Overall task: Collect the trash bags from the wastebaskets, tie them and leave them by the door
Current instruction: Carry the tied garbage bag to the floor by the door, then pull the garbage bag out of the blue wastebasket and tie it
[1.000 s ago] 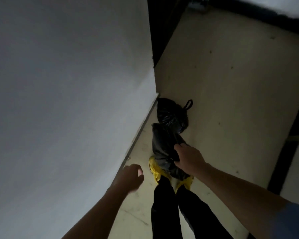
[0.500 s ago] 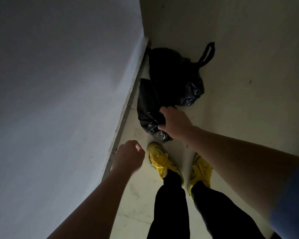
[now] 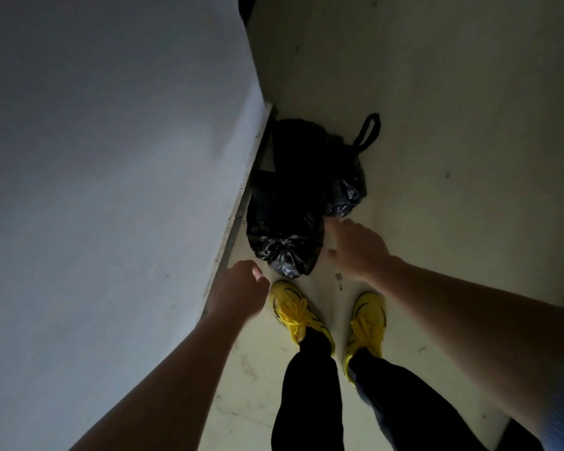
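Two black trash bags (image 3: 284,229) (image 3: 313,151), two yellow shoes (image 3: 290,310) (image 3: 368,320), two hands — left hand (image 3: 238,291), right hand (image 3: 358,249)

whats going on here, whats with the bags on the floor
A person in yellow shoes stands over two black trash bags lying on the floor against the wall. The nearer bag looks gathered shut; the farther bag shows a loop handle. The right hand is open just beside the nearer bag, gripping nothing. The left hand is curled and empty, close to the wall.
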The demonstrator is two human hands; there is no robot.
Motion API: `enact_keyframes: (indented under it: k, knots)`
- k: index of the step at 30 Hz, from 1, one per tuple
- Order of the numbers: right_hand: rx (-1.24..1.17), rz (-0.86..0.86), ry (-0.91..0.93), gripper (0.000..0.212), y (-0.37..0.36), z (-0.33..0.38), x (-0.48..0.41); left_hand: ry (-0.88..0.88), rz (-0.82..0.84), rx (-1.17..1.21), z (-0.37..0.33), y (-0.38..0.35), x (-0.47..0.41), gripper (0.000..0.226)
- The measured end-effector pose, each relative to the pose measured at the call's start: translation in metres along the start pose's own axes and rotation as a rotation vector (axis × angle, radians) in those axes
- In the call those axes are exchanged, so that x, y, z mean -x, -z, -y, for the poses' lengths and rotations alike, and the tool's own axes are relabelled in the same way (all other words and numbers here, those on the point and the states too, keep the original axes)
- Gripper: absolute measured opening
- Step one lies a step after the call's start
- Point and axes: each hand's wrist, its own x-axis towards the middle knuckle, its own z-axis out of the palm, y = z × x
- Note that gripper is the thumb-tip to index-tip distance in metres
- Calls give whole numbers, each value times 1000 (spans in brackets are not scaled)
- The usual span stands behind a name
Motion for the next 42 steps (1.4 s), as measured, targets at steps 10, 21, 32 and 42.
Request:
enact_keyframes:
  k: [10, 21, 32, 42]
  knots:
    - [118, 37, -11, 34, 159, 40, 157, -141, -133, 86, -68, 116, 177, 20]
    - [342, 26, 378, 29, 259, 96, 281, 78, -313, 194, -37, 107, 385, 24]
    - [818, 6, 997, 38, 257, 237, 424, 488, -695, 510, 6, 37, 591, 21]
    - [1047, 60, 1541, 35, 75, 373, 651, 926, -896, 712, 124, -102, 811, 23]
